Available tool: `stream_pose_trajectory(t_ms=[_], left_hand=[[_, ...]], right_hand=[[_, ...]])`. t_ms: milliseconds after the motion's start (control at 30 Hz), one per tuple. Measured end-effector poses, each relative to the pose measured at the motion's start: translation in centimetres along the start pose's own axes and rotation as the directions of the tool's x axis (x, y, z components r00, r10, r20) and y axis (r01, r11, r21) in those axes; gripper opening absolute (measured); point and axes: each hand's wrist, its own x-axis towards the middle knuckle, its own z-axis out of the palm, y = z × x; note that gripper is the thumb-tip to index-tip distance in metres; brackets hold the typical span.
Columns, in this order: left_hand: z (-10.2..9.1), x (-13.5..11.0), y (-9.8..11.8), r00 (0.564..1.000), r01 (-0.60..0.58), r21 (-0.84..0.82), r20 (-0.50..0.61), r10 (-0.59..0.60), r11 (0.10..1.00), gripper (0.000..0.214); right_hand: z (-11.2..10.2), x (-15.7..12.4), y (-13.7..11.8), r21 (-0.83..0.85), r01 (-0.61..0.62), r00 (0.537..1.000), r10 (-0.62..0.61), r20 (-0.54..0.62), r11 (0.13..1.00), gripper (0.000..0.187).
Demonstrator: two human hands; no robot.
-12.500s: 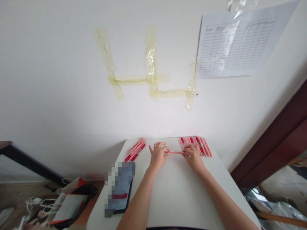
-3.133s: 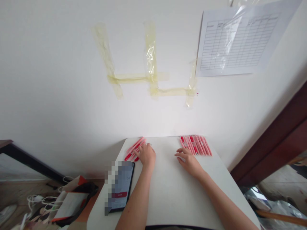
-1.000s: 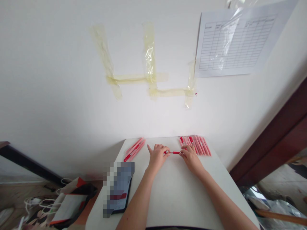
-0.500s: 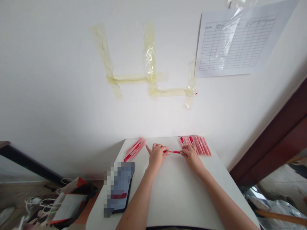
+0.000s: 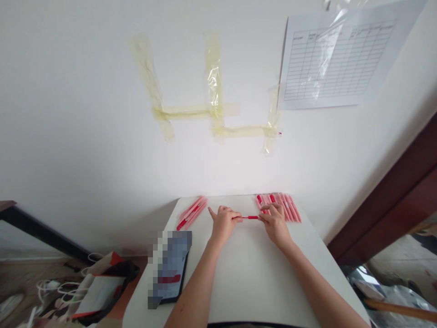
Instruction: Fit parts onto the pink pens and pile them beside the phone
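Note:
Both my hands hold one red pen (image 5: 250, 217) level above the far part of the white table (image 5: 252, 273). My left hand (image 5: 223, 223) pinches its left end, with one finger sticking out. My right hand (image 5: 275, 222) pinches its right end. Just behind my right hand lies a row of several pink and red pens (image 5: 285, 206) side by side. A smaller bundle of pens (image 5: 191, 212) lies slanted at the table's far left corner.
A phone (image 5: 170, 269) lies on the table's left edge, near my left forearm. A white wall with yellowed tape strips (image 5: 213, 98) and a printed grid sheet (image 5: 336, 59) rises right behind the table. Bags and cables (image 5: 78, 291) clutter the floor at left. Dark wooden trim (image 5: 392, 205) is at right.
Three seconds ago my left hand was at the left bundle and my right hand lay empty. Over the last second both hands hold the red pen, barely shifting.

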Motion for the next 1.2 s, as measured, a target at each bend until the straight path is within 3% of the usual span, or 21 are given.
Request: stream_pose_trajectory(t_ms=[800, 1000, 1200], left_hand=[[0.2, -0.1, -0.6, 0.999, -0.009, -0.042, 0.036, 0.010, 0.999, 0.015], [0.2, 0.0, -0.1, 0.998, -0.027, -0.041, -0.063, 0.024, 0.999, 0.011], [0.4, -0.1, 0.8, 0.986, -0.079, -0.040, -0.152, 0.072, 0.996, 0.010]], right_hand=[[-0.4, 0.1, -0.3, -0.037, 0.052, 0.999, -0.052, -0.007, 0.998, 0.025], [-0.2, 0.0, 0.5, -0.022, -0.068, 0.994, 0.070, 0.081, 0.997, 0.021], [0.0, -0.2, 0.8, -0.036, -0.107, 0.984, 0.111, 0.141, 0.994, 0.035]])
